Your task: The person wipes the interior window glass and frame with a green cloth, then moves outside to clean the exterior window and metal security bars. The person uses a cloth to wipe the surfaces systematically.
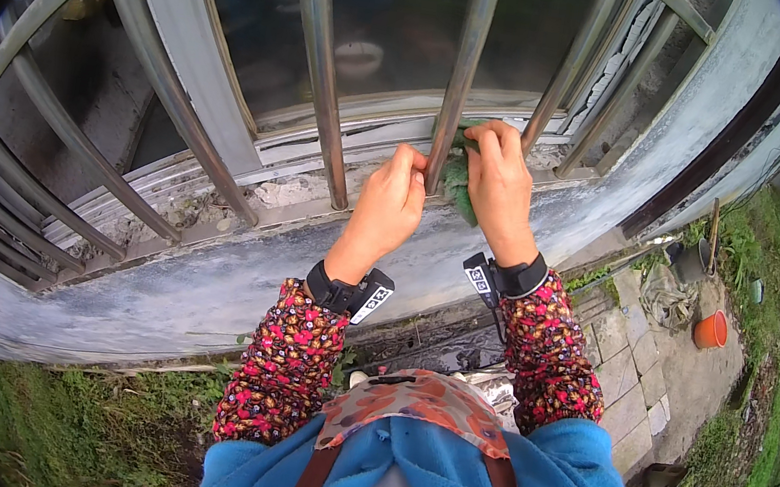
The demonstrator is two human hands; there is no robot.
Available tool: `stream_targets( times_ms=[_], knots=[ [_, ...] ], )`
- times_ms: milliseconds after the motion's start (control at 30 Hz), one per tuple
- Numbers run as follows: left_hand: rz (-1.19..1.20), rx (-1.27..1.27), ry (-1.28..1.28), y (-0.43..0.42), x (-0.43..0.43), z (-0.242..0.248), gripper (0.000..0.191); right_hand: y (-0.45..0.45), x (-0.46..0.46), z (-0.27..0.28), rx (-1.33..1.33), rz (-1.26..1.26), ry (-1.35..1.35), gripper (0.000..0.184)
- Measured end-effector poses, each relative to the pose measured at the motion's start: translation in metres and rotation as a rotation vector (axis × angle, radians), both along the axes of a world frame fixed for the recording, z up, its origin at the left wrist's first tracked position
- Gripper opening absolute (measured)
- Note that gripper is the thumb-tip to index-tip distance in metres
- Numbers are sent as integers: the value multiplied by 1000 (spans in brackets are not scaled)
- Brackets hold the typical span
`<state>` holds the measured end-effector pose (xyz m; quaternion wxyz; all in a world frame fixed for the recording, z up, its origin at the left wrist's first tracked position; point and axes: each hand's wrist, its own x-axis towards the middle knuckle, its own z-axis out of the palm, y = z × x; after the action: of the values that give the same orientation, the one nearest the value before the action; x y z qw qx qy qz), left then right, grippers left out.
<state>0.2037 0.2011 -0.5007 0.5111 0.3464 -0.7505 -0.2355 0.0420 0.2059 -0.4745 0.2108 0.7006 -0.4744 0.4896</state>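
A green cloth [462, 186] hangs around the lower part of a metal window bar [463, 68], just above the sill. My right hand [501, 177] pinches the cloth on the right side of that bar. On the left side, my left hand [390, 195] has its fingertips closed at the bar's edge; whether they grip a bit of the cloth behind it is hidden. Behind the bars is a dark glass window pane [398, 15] in a pale frame.
Several more metal bars [320, 72] stand on the narrow, debris-strewn sill [285, 194]. Below it runs a weathered wall [206, 293]. At the right, an orange bucket [710, 330], a dark bucket [692, 262] and crumpled plastic sheeting [668, 295] lie by stone paving [616, 377].
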Motion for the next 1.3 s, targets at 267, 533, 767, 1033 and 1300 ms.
stream_targets(
  times_ms=[267,533,767,1033,1300],
  knots=[
    [-36,-9,3,5,2,-1,17,-58,7,11,337,344,7,28],
    [-117,4,1,3,7,-1,17,-46,2,5,322,-225,153,25],
    [-115,-9,16,2,5,1,18,-55,3,9,351,241,20,28],
    [-96,8,-34,4,8,1,18,-52,9,14,382,121,85,27],
    [-130,11,1,1,8,-1,22,-63,2,9,407,89,56,29]
  ],
)
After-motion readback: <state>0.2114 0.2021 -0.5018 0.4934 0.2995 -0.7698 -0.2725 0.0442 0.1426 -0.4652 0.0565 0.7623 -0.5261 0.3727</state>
